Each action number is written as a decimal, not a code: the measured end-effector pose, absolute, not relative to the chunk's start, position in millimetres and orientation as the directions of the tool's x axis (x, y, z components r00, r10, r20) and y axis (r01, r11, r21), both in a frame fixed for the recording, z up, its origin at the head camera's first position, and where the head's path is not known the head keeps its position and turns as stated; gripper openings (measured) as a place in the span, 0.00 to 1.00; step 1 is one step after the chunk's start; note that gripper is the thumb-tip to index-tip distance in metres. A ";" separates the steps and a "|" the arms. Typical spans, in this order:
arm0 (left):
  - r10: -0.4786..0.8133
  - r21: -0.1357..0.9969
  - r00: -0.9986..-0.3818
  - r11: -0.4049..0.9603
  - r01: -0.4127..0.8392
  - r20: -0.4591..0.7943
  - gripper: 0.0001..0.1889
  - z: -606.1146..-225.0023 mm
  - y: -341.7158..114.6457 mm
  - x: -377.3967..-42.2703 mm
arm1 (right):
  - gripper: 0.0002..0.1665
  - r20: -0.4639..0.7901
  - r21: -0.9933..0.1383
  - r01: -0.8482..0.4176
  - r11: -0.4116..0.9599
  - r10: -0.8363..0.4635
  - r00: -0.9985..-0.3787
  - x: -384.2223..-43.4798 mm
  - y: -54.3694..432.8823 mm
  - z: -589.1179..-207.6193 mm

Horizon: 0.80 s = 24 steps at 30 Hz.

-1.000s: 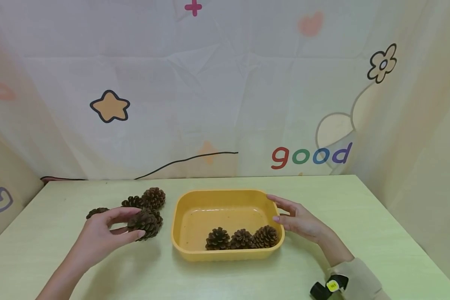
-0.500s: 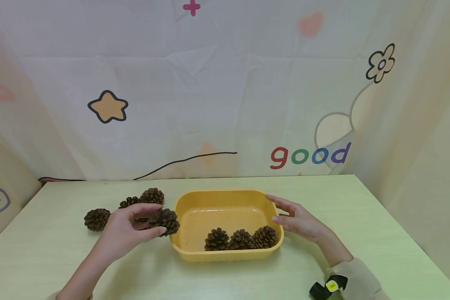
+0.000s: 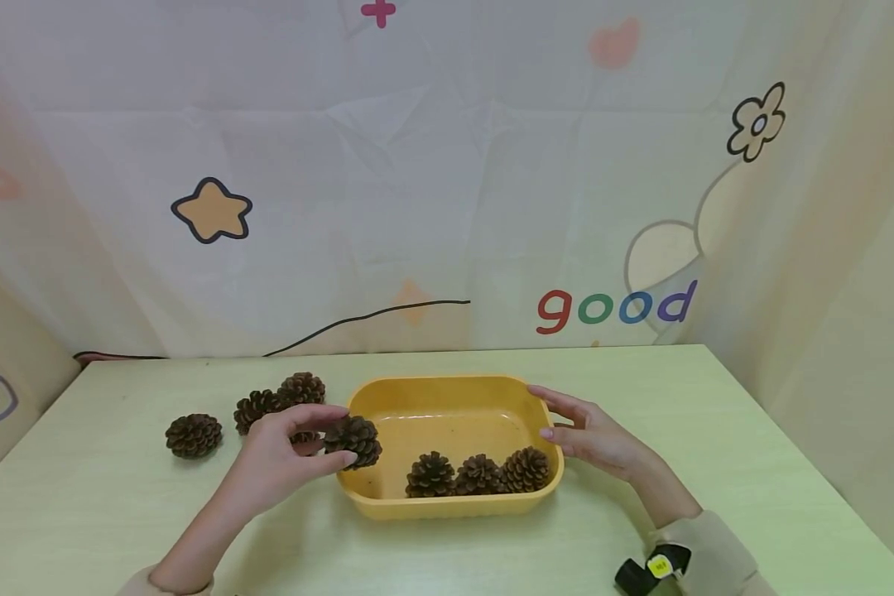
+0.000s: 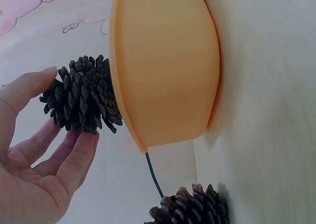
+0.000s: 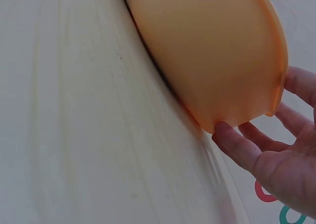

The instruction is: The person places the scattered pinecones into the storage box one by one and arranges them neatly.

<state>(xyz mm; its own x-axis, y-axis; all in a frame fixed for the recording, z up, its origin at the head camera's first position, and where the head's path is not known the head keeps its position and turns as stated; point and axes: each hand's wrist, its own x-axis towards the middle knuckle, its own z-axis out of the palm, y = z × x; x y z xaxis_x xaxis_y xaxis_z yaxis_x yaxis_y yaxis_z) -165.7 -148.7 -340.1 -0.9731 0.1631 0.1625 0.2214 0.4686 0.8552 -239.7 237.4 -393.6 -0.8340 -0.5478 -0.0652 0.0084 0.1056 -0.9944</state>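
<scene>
My left hand (image 3: 279, 463) pinches a brown pine cone (image 3: 353, 442) between thumb and fingers, over the left rim of a yellow rectangular tray (image 3: 447, 507). In the left wrist view this pine cone (image 4: 84, 93) is partly behind the tray's rim. Three more pine cones, among them a middle pine cone (image 3: 478, 475), sit in a row along the tray's near inner side. My right hand (image 3: 603, 437) holds the tray's right edge, thumb at the rim. In the right wrist view its fingers (image 5: 237, 142) touch the outer wall.
Several pine cones lie on the pale table (image 3: 67, 513) left of the tray: a lone pine cone (image 3: 194, 436) farthest left, and a rear pine cone (image 3: 302, 387) in a cluster partly hidden by my left hand. A printed cloth (image 3: 447, 207) hangs behind the table.
My left hand has carried its pine cone rightward from beside the cluster to over the tray's left rim. The lone pine cone at left has come into full view. My right hand stays at the tray.
</scene>
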 end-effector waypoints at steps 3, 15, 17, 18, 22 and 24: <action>0.167 0.854 -0.974 0.472 0.218 0.156 0.25 -342.2 -143.7 -167.0 | 0.39 -0.064 -0.994 0.007 0.106 -0.549 -0.834 -239.6 237.4 -393.6; 0.224 0.866 -0.961 0.436 0.246 0.160 0.23 -351.6 -127.6 -175.5 | 0.39 -0.069 -0.993 0.007 0.116 -0.545 -0.836 -239.8 237.9 -394.0; 0.235 0.858 -0.957 0.443 0.260 0.169 0.22 -352.0 -125.8 -176.2 | 0.39 -0.069 -0.993 0.008 0.114 -0.545 -0.835 -240.0 237.8 -393.9; 0.242 0.853 -0.954 0.447 0.269 0.174 0.22 -352.1 -125.0 -176.5 | 0.39 -0.070 -0.993 0.008 0.115 -0.545 -0.836 -240.1 237.7 -393.9; 0.269 0.838 -0.947 0.463 0.288 0.177 0.23 -352.8 -123.2 -177.8 | 0.38 -0.077 -0.992 0.010 0.126 -0.537 -0.840 -240.2 236.6 -393.2; 0.286 0.831 -0.942 0.470 0.297 0.175 0.23 -353.5 -122.9 -178.6 | 0.38 -0.082 -0.991 0.013 0.133 -0.531 -0.844 -240.1 235.9 -392.7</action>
<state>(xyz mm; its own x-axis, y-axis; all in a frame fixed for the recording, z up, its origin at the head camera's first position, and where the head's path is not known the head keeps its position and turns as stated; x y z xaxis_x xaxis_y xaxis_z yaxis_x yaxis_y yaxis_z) -178.6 -122.9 -353.5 -0.9421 0.2861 0.1751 0.2973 0.4703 0.8310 -240.1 235.9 -392.7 -0.8436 -0.5307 -0.0824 0.0133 0.1327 -0.9911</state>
